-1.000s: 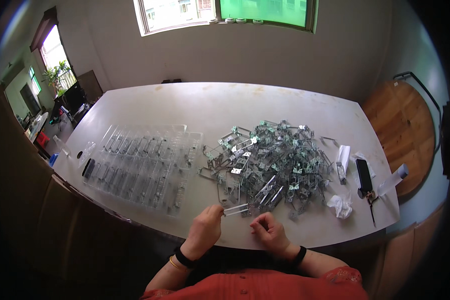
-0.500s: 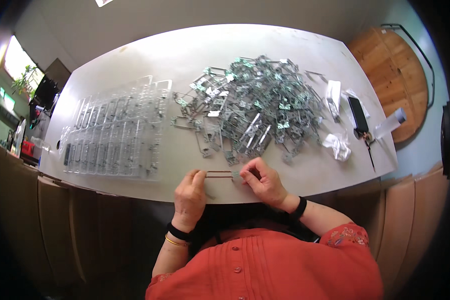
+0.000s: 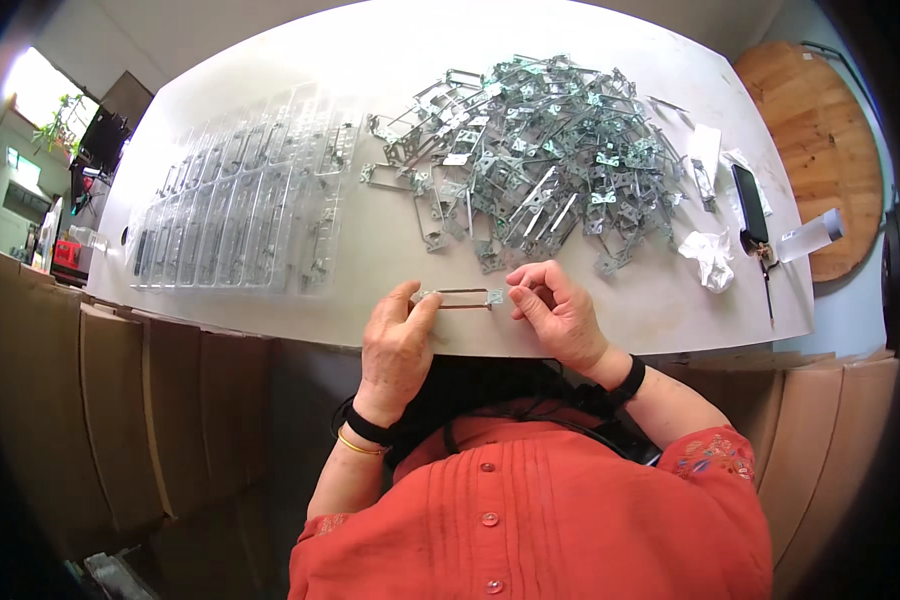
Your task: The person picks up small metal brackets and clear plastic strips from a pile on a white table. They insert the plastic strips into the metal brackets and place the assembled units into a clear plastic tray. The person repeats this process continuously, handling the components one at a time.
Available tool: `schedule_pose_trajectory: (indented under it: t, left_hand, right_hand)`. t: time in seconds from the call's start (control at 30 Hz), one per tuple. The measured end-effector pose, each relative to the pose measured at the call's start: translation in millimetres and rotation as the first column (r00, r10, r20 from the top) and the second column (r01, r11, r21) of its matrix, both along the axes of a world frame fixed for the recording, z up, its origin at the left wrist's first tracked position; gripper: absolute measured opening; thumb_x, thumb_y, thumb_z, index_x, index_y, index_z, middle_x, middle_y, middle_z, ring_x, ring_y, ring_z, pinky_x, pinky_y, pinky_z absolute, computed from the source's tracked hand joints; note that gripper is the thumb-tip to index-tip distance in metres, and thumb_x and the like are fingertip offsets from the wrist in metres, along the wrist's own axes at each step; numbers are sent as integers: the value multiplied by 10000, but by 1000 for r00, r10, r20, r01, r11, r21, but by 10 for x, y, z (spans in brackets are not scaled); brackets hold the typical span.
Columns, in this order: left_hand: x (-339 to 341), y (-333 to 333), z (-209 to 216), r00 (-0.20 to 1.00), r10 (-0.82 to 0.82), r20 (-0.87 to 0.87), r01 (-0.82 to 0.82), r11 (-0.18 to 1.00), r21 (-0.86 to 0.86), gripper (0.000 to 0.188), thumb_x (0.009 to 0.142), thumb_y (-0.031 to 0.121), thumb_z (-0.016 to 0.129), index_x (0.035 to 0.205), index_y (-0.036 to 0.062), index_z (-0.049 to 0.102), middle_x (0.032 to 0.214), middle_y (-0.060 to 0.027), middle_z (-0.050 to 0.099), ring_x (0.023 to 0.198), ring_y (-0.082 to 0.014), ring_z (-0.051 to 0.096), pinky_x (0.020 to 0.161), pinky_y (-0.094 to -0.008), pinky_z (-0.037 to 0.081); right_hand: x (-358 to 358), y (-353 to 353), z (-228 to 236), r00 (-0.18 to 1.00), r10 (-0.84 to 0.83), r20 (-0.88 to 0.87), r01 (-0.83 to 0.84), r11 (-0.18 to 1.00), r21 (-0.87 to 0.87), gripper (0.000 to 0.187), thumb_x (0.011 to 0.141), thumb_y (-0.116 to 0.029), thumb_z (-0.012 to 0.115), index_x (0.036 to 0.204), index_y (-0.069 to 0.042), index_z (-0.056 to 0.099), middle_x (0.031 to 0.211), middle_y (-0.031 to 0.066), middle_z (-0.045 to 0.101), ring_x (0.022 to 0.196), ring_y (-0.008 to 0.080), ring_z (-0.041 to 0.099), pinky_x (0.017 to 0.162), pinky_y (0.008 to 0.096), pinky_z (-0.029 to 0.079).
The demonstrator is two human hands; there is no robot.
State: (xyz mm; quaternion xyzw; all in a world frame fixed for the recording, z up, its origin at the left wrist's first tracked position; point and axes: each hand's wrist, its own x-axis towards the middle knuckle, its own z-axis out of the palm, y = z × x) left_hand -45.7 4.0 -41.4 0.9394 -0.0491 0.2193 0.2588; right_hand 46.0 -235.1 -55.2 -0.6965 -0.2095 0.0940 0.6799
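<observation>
My left hand point(image 3: 397, 350) pinches one end of a thin metal bracket point(image 3: 467, 299) between thumb and fingers. Two parallel rods form the bracket, with a small plate at its right end. Just to the right of that plate, a small gap apart, my right hand point(image 3: 560, 315) has its thumb and fingertips drawn together; whether something small sits between them is hidden. Beyond both hands lies a large heap of similar metal brackets point(image 3: 540, 150), loosely tangled. Clear plastic trays point(image 3: 240, 215) with narrow compartments stand at the left, with metal parts in them.
On the right of the white table point(image 3: 410, 335) lie a crumpled white tissue point(image 3: 707, 261), a black phone point(image 3: 749, 200) with keys, and a clear bottle point(image 3: 812, 236) on its side. A round wooden tabletop point(image 3: 820, 150) leans behind. Cardboard boxes point(image 3: 120, 420) stand below the table's near edge.
My right fingers have come away from the bracket's right end, leaving a gap. The left hand still grips the bracket. The whole view has tilted, so the table sits higher in it.
</observation>
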Motion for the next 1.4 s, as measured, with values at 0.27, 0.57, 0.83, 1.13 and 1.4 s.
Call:
schedule_pose_trajectory:
  t: [0.27, 0.57, 0.83, 1.13, 1.4]
  left_hand:
    - [19, -54, -70, 999, -30, 25, 32, 995, -95, 437, 854, -154, 603, 1240, -1, 741, 1319, -246, 711, 1181, -420, 723, 1018, -465, 593]
    - [62, -172, -129, 996, 74, 58, -64, 986, -157, 412, 968, -120, 582, 1358, -13, 663, 1362, -263, 685, 1205, -455, 698, 1024, -482, 574]
    - [-177, -491, 31, 978, 200, 59, -198, 979, -44, 517, 954, 213, 841, 1370, -24, 645, 1272, -231, 668, 1136, -428, 653, 983, -497, 535]
    - [-182, -693, -15, 994, 108, 0, -108, 994, 27, 557, 891, 251, 868, 1339, -4, 659, 1252, -185, 665, 1145, -390, 634, 999, -489, 499]
    - [-251, -594, 31, 997, 83, 3, -83, 995, 55, 368, 868, 44, 773, 1226, -10, 709, 1229, -171, 711, 1150, -395, 659, 1039, -500, 505]
  right_hand:
    - [-83, -100, -26, 994, 88, 66, -78, 987, -140, 115, 1065, -104, 760, 1104, -36, 676, 901, 8, 695, 762, 63, 634, 676, 260, 523]
    - [-141, -63, 11, 985, 110, 136, -87, 982, -167, 113, 1054, -95, 771, 1096, -42, 682, 891, 19, 681, 752, 69, 615, 674, 266, 517]
    - [-147, -80, -54, 994, 90, 59, -84, 993, -88, 106, 1069, -83, 751, 1123, -42, 669, 937, -3, 694, 795, 53, 625, 709, 248, 528]
    - [-103, -96, -47, 993, 96, -72, -96, 995, 2, 104, 1087, -77, 725, 1144, -34, 649, 1011, 2, 718, 865, 61, 655, 767, 240, 559]
    - [-105, -109, -45, 991, 97, -87, -97, 995, 7, 92, 1107, -91, 698, 1155, -32, 646, 1066, 17, 727, 873, 79, 690, 791, 250, 578]
